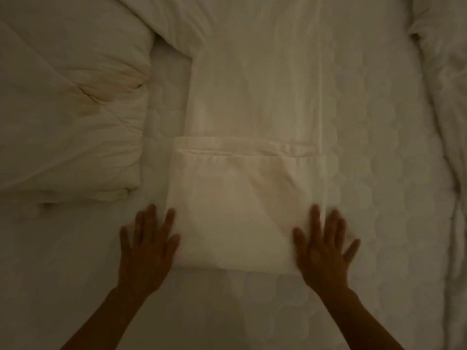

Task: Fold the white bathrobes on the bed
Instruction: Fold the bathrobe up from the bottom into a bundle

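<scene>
Flanking the bathrobe (235,210) on the bed (374,173) in the head view, left hand (149,248) and right hand (326,248) lie flat, fingers spread (gripping nothing); its long axis runs straight away, both hands equally near.

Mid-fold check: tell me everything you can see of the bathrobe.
The white bathrobe lies flat on the quilted mattress as a long narrow strip running away from the camera. It looks like soft, thick cloth with a stitched band along one long edge. Its near end is folded back over itself into a rectangle. The left hand and right hand lie flat, fingers spread, against that rectangle's two side edges.
</scene>
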A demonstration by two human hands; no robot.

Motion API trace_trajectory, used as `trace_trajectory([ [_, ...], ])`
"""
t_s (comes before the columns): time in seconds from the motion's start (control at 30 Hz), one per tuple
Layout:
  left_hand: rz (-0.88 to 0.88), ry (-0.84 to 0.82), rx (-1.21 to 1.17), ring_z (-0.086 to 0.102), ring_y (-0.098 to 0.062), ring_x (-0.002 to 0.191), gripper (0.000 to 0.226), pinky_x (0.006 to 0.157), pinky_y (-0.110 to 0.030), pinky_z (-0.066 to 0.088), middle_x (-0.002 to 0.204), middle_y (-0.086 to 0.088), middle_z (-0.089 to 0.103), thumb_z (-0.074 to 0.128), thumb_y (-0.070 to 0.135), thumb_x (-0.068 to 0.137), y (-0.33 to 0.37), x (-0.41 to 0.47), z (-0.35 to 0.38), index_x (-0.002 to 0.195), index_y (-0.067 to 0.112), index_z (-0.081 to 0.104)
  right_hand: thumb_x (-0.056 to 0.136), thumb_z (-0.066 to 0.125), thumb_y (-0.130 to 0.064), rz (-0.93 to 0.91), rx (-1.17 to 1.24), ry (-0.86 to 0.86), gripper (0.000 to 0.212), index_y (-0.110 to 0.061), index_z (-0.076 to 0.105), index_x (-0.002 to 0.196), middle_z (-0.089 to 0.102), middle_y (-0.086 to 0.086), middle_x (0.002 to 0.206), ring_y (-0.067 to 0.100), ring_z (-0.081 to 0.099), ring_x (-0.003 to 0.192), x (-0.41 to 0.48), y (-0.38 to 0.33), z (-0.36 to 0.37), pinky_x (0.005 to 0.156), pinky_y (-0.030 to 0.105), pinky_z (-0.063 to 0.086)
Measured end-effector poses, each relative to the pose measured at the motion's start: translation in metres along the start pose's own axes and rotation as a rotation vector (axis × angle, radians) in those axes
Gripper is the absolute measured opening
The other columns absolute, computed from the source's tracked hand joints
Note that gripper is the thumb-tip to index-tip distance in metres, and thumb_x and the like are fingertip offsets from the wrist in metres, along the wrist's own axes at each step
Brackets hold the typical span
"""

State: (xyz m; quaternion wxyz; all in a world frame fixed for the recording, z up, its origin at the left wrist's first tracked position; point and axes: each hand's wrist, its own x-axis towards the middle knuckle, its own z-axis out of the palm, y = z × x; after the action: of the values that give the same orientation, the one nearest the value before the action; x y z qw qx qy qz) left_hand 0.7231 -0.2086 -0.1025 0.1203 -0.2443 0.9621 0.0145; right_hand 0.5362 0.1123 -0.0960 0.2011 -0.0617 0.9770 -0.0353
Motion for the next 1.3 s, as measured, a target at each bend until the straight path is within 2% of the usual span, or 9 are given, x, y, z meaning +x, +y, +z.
trace_trajectory([
  [0.1,-0.051,0.142,-0.067,0.017,-0.043,0.150,0.061,0.115,-0.068,0.016,0.163,-0.023,0.014,0.037,0.034,0.101,0.056,0.006,-0.024,0.156,0.010,0.025,0.099,0.023,-0.057,-0.114,0.115,0.154,0.071,-0.025,0.002,0.159,0.001,0.019,0.166,0.034,0.002,0.154,-0.015,-0.057,-0.015,0.117,0.068,0.005],
  [0.23,0.277,0.059,-0.113,0.013,-0.032,0.153,0.062,0.119,-0.061,0.012,0.166,-0.011,0.010,0.030,0.052,0.102,0.098,0.012,-0.019,0.157,0.026,0.022,0.101,0.026,-0.058,-0.529,-0.003,0.054,0.063,-0.035,0.014,0.159,0.002,0.014,0.167,0.030,0.001,0.154,-0.033,-0.080,0.002,0.119,0.063,0.004],
  [0.43,-0.024,0.015,-0.207,0.025,-0.038,0.148,0.075,0.114,-0.054,0.029,0.163,-0.020,0.018,0.043,0.057,0.096,0.036,0.007,-0.002,0.158,0.023,0.020,0.093,0.017,-0.073,-0.145,0.092,-0.134,0.073,-0.046,-0.009,0.155,-0.012,0.004,0.167,0.024,-0.004,0.154,-0.020,0.012,0.002,0.122,0.054,0.010],
  [0.57,-0.620,-0.104,-0.900,0.057,-0.032,0.119,0.099,0.100,-0.045,0.049,0.132,-0.013,0.060,0.069,0.074,0.063,0.047,0.029,-0.031,0.140,0.015,0.049,0.082,0.063,-0.069,0.135,0.641,-0.103,0.097,-0.031,0.016,0.157,0.031,0.007,0.159,0.029,0.035,0.141,-0.006,-0.013,-0.031,0.114,0.046,0.031],
  [0.77,-0.679,-0.148,-1.272,0.069,-0.017,0.096,0.030,0.088,-0.038,0.055,0.104,0.003,0.074,0.072,0.045,0.086,0.049,0.026,-0.051,0.108,0.024,0.070,0.077,0.077,-0.051,0.340,1.047,-0.267,0.055,-0.019,0.067,0.121,0.071,-0.008,0.101,0.013,0.067,0.091,0.009,-0.009,-0.066,0.076,0.032,0.055],
  [0.9,-0.649,-0.264,-0.957,0.069,-0.025,0.088,0.030,0.081,-0.040,0.055,0.087,0.002,0.072,0.074,0.051,0.082,0.035,0.014,-0.039,0.090,0.022,0.068,0.073,0.068,-0.068,0.333,0.791,-0.303,0.054,-0.021,0.071,0.099,0.069,-0.009,0.089,0.019,0.067,0.087,0.006,0.014,-0.062,0.083,0.043,0.057],
  [1.0,-0.599,-0.169,-0.750,0.064,-0.033,0.103,0.042,0.083,-0.039,0.048,0.107,-0.008,0.068,0.068,0.043,0.089,0.049,0.019,-0.040,0.118,0.014,0.060,0.071,0.057,-0.082,0.246,0.522,-0.188,0.078,-0.016,0.063,0.112,0.067,0.004,0.101,0.033,0.062,0.102,0.011,0.011,-0.049,0.093,0.048,0.049],
  [1.13,-0.071,0.324,-0.248,0.039,-0.034,0.141,0.064,0.110,-0.054,0.033,0.153,-0.019,0.040,0.047,0.037,0.097,0.113,0.042,-0.067,0.152,0.006,0.034,0.088,0.059,-0.046,-0.014,0.357,0.239,0.079,-0.013,0.029,0.154,0.031,0.021,0.156,0.037,0.028,0.142,0.016,-0.044,-0.048,0.115,0.056,0.022],
  [1.3,0.274,0.153,-0.099,0.023,-0.029,0.151,0.068,0.118,-0.058,0.020,0.164,-0.009,0.020,0.030,0.055,0.101,0.134,0.137,-0.051,0.156,0.015,0.030,0.098,0.019,-0.066,-0.362,0.044,0.049,0.068,-0.039,0.002,0.158,-0.003,0.007,0.167,0.025,0.001,0.155,0.068,-0.088,-0.042,0.121,0.058,0.001],
])
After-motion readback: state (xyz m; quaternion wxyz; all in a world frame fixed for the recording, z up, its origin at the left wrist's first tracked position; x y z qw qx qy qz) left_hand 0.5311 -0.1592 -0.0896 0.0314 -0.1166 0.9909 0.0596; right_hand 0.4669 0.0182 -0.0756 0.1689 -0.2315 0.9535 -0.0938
